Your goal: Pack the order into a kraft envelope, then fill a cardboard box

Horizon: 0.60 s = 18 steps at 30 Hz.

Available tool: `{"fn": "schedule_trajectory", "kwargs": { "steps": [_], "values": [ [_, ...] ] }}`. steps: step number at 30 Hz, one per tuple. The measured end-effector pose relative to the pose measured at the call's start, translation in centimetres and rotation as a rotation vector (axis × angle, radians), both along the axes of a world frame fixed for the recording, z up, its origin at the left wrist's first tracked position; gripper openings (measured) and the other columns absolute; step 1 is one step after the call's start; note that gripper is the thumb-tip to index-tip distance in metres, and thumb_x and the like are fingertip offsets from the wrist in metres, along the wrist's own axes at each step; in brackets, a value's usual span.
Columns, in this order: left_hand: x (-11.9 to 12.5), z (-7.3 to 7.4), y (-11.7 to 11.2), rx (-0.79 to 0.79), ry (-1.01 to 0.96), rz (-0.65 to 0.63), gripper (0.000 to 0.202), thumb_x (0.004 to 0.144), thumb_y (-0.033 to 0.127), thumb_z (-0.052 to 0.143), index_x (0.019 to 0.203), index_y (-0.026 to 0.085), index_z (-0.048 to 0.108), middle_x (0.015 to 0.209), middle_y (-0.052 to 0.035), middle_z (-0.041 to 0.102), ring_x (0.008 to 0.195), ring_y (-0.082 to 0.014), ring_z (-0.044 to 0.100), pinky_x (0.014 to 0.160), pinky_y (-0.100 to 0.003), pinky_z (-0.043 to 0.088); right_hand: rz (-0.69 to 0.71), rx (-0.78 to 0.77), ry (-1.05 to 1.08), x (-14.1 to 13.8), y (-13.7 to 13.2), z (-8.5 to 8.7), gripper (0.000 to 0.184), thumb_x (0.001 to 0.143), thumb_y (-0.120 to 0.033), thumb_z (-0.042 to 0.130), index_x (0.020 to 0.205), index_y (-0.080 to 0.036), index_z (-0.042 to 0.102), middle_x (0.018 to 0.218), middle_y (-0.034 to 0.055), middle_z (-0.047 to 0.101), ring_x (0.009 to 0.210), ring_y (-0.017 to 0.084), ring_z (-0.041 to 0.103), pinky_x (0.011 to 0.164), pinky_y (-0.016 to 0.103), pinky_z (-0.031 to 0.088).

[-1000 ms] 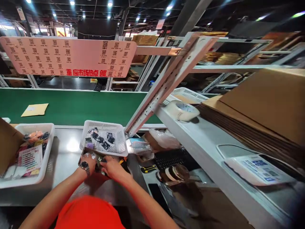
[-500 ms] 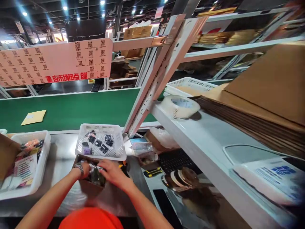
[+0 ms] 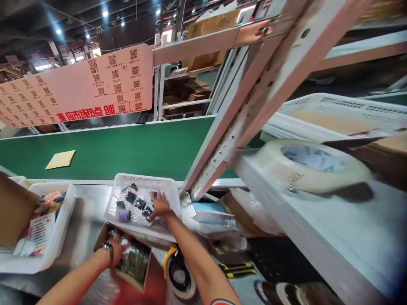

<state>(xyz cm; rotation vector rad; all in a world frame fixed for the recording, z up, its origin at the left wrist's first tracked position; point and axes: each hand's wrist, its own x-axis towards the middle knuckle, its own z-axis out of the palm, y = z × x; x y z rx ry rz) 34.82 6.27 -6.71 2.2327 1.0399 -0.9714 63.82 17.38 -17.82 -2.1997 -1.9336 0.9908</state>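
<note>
My left hand, with a metal watch on the wrist, is inside a small open cardboard box. Its partly hidden fingers close on a clear plastic-wrapped package with dark green contents. My right hand reaches into a white perforated basket, its fingers spread. Beneath and beside those fingers lie several small black packets in clear wrap. A purple packet rests near the basket's front left corner. Right of the box is a tape dispenser with an orange-yellow part.
A white bin of mixed packets stands left, partly behind a cardboard flap. The green conveyor carries a yellow envelope. A slanted metal post and shelf with a tape roll border the right. A yellow-black cutter lies below.
My right hand has moved from the cardboard box up into the white basket. My left hand stays in the box. The view has shifted, bringing the shelf and tape roll closer.
</note>
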Motion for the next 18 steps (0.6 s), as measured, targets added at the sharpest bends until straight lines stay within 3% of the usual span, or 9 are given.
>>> {"fn": "schedule_trajectory", "kwargs": {
  "steps": [3,7,12,15,18],
  "values": [
    [0.1,-1.4,0.3,-0.008,0.006,0.044,0.086,0.085,0.017,0.065,0.168,0.019,0.045,0.176,-0.0225,0.034,0.158,-0.0541,0.036,0.12,-0.069,0.041,0.097,-0.1,-0.095,-0.8,1.3,-1.2,0.168,0.036,-0.055,0.107,0.174,-0.041,0.012,0.184,0.0207,-0.012,0.162,0.065,-0.007,0.115,0.09,0.02],
    [0.3,-3.9,0.5,0.003,0.005,-0.011,0.084,0.081,0.011,0.065,0.163,0.021,0.053,0.173,-0.0221,0.04,0.155,-0.054,0.041,0.118,-0.073,0.042,0.218,-0.037,-0.128,-2.3,1.0,-2.6,0.153,0.045,-0.042,0.108,0.172,-0.043,0.023,0.184,0.0208,0.001,0.162,0.066,-0.001,0.115,0.09,0.021],
    [0.3,-5.7,0.2,0.072,0.02,-0.153,0.078,0.077,0.007,0.066,0.154,0.017,0.064,0.161,-0.0281,0.054,0.14,-0.0557,0.056,0.105,-0.074,0.052,0.333,0.142,-0.029,-4.1,-1.2,-2.8,0.091,0.07,-0.017,0.091,0.152,-0.041,0.061,0.171,0.0156,0.042,0.154,0.049,0.036,0.118,0.065,0.039],
    [0.3,-5.3,0.3,0.09,0.022,-0.203,0.077,0.078,0.011,0.067,0.155,0.014,0.063,0.155,-0.0294,0.06,0.135,-0.0548,0.059,0.101,-0.071,0.055,0.292,0.182,0.007,-4.5,-2.6,-2.1,0.052,0.086,-0.009,0.069,0.132,-0.031,0.077,0.152,0.0156,0.061,0.138,0.039,0.054,0.11,0.051,0.049],
    [0.1,-4.3,0.7,0.07,-0.006,-0.174,0.07,0.084,0.015,0.065,0.154,0.015,0.064,0.154,-0.0291,0.061,0.138,-0.0542,0.057,0.102,-0.07,0.055,0.224,0.22,0.04,-4.3,-3.4,-0.8,0.039,0.088,-0.003,0.057,0.109,-0.021,0.084,0.129,0.0169,0.073,0.121,0.033,0.063,0.103,0.043,0.051]
  ]
}}
